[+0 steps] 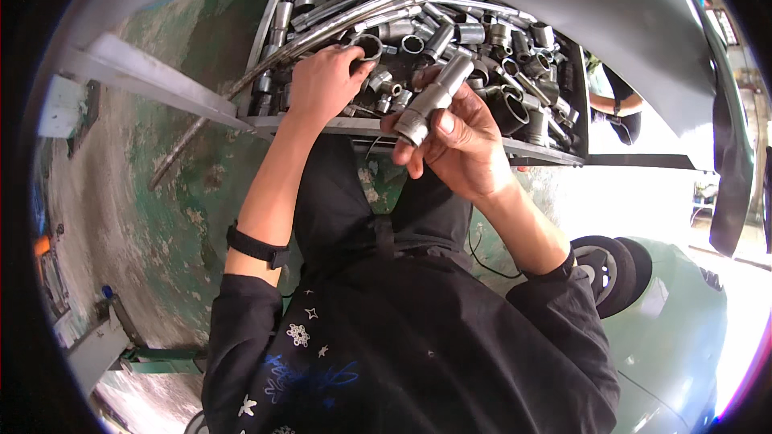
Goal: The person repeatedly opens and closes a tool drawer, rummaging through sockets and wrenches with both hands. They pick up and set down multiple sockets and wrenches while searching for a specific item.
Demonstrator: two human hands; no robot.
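Observation:
In my right hand (474, 149) is a long silver deep socket (434, 100) with a wider ringed end pointing down toward me. My thumb presses on its side and the fingers curl beneath it, above the drawer's front edge. My left hand (323, 84) reaches into the drawer (581, 104), its thumb and forefinger closed on the rim of a large round socket (368, 47) with its opening upward. Its other fingers are partly hidden. Loose metal sockets (500, 35) of many sizes lie heaped around both hands.
Long steel bars (346, 20) lie across the pile's left and back. One long bar (181, 153) sticks out over the drawer's left side. A grey panel (611, 16) overhangs the back right. A dark cap-like thing (623, 273) rests on a pale green surface (667, 337) at right.

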